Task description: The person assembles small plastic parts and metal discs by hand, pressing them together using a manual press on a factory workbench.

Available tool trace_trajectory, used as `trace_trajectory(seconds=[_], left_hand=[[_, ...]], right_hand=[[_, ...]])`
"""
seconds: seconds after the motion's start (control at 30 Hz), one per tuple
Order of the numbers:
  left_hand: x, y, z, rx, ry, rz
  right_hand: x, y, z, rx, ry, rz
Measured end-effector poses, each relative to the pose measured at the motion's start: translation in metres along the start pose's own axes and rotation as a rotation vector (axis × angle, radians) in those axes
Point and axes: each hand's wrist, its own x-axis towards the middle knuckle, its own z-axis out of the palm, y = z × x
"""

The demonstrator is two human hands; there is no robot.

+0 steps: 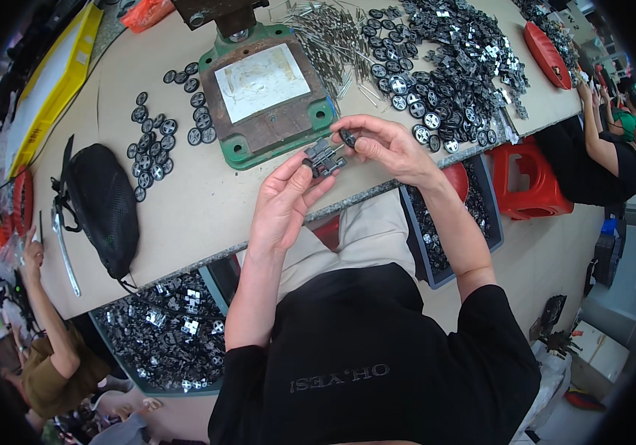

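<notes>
Just in front of the green press base [241, 153], my left hand [279, 202] pinches a small dark grey toy-car chassis [323, 159]. A dark round piece, seemingly a wheel, shows beside the left fingertips. In my right hand [393, 150], thumb and fingers grip a small black wheel [347, 138] at the chassis' far right side. A thin metal axle [338, 149] shows between wheel and chassis; whether it sits in the wheel's hub I cannot tell. A sheet of stained white paper [262, 81] covers part of the press plate.
Loose wheels [156, 154] lie left of the press. Metal axles [324, 37], more wheels [430, 120] and chassis parts [473, 44] are heaped to its right. A black mesh pouch [101, 204] rests at left. Parts bins [218, 285] stand below the table edge, near a red stool [529, 178]. Other people sit on both sides.
</notes>
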Motion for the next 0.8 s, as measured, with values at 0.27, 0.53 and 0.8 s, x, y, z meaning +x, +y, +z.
trace_trajectory(seconds=[0.27,0.53,0.8], left_hand=[[-0.0012,-0.0022,0.001,0.03,0.03,0.02],[-0.002,-0.0026,0.0034,0.042,0.056,0.027],[-0.0025,-0.0091,0.0085,0.115,0.143,0.095]], right_hand=[[-0.0015,-0.0085,0.0011,0.04,-0.042,0.066],[-0.0016,-0.0045,-0.0004,0.018,-0.046,0.042],[-0.0025,-0.0062,-0.0018,-0.167,0.009,0.013]])
